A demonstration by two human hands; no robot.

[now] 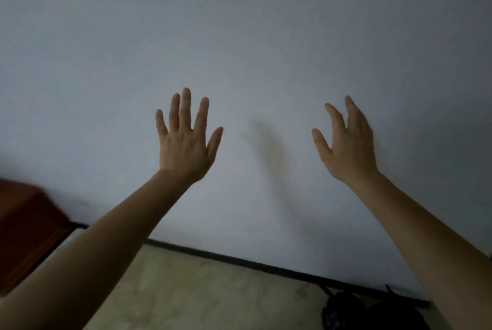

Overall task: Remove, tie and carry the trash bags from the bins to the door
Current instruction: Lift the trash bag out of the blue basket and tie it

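Black plastic at 5 o'clock on the floor point(199, 289), right by the wall point(239, 37), looks like the trash bags point(343, 308). Left hand point(183, 143) and right hand point(348, 148) are both up, fingers spread, holding nothing. Looking this high, I'd guess a foot could snag those bags, or clip the wooden cabinet point(24, 223) at 8 o'clock.

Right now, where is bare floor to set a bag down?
Bare beige floor runs from the red-brown furniture on the left to the dark bags at lower right, bordered behind by the black baseboard. Crowded only by the bags, close to the wall.
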